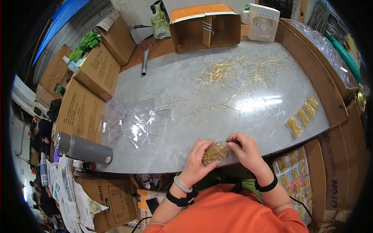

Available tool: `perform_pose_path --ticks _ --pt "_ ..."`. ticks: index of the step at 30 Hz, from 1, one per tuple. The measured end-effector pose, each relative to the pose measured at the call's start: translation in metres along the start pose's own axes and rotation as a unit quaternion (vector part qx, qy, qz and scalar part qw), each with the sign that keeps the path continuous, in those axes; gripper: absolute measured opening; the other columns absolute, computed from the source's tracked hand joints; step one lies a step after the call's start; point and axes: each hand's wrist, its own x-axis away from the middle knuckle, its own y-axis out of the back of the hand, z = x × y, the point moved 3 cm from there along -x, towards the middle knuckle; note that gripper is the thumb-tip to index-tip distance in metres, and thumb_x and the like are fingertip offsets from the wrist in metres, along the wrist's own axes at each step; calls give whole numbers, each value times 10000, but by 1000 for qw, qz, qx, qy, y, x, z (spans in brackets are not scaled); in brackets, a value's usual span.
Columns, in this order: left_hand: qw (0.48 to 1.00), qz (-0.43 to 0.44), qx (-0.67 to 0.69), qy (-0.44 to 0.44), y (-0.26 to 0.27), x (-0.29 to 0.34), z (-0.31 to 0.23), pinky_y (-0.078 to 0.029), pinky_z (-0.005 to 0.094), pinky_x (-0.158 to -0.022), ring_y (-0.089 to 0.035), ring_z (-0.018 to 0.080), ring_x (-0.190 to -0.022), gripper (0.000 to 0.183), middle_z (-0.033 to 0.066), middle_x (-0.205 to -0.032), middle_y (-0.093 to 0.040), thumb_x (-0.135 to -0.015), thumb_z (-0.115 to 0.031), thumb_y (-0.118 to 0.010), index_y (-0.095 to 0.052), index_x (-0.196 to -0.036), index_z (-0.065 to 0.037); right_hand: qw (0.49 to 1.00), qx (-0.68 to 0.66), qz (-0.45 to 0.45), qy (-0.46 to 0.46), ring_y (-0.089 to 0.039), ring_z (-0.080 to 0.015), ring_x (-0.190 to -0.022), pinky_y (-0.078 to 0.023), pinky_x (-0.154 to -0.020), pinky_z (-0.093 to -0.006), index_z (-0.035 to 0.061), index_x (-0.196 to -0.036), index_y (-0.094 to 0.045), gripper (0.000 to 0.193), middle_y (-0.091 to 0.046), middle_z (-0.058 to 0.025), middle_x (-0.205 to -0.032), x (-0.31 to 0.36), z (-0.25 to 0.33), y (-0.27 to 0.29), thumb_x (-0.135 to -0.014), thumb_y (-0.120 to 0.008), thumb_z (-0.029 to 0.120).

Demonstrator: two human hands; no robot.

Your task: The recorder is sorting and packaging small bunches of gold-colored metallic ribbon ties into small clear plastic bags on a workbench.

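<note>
At the table's near edge, my left hand (197,158) curls round a small clear plastic pack (216,152) filled with gold wire hooks. My right hand (244,150) pinches the right side of that pack, its thumb and forefinger close together. Beyond my hands, loose gold hooks (217,73) lie scattered and heaped over the grey tabletop (171,128). Several filled packs (303,116) stand in a slanting row near the right edge. Clear plastic bags (139,120), seemingly without hooks, are piled at the left.
A grey bottle (83,148) lies at the table's left corner beside cardboard boxes (79,110). An open carton (205,29) and a white fan (263,23) stand at the back. A metal tube (145,62) rests near them. Below right, a box holds more filled packs (293,174).
</note>
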Motion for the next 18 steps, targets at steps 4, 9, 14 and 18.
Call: perform_pose_path --ticks 4,9,14,18 --pt "1000 7 -20 5 1 0 -1 -396 483 -1147 -560 356 -1279 784 171 -1341 -594 -789 -209 -873 -479 -1443 -31 998 -27 -12 -51 -639 -196 -839 -519 -781 -315 -6 -1023 -639 78 -661 -100 -918 -1 4 4 -945 -645 -14" --pt "999 17 -2 39 1 2 0 -462 434 -1077 -564 348 -1281 879 182 -1365 -578 -802 -206 -859 -387 -1523 -32 992 77 -65 79 -627 -232 -800 -504 -725 -340 21 -1000 -662 125 -612 -98 -875 4 10 -1 -884 -696 -11" --pt "998 -14 -55 11 1 2 -6 -448 445 -1094 -541 370 -1304 786 193 -1377 -572 -844 -174 -811 -410 -1496 3 987 146 -39 59 -623 -282 -742 -505 -617 -366 63 -1000 -663 179 -600 -93 -869 35 20 -1 -844 -750 51" --pt "998 -9 -63 -5 0 0 -5 -437 450 -1103 -522 382 -1324 711 199 -1359 -586 -867 -162 -789 -451 -1466 16 951 231 -47 202 -635 -274 -730 -523 -615 -376 71 -1000 -674 214 -613 -84 -848 37 20 -10 -808 -768 54"
